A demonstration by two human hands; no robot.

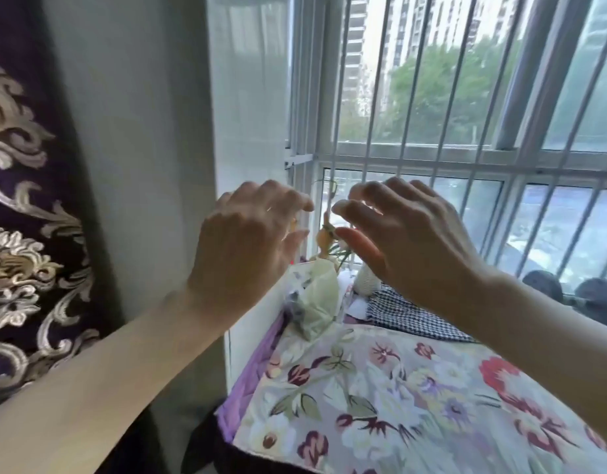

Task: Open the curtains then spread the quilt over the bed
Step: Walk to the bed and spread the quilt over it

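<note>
A dark purple curtain (25,206) with pale scroll embroidery hangs bunched at the far left, off the window. My left hand (247,241) and my right hand (404,234) are raised side by side in front of the barred window (432,131), fingers curled and slightly apart, nothing held in either. A floral fabric (380,388) with a purple edge covers the window ledge below my hands; whether it is the quilt I cannot tell. The bed is not in view.
On the ledge behind my hands lie a pale green bag (315,302), a checked cloth (408,313), a white knitted item (367,282) and a small plant (326,234). A white wall column (151,131) stands between curtain and window.
</note>
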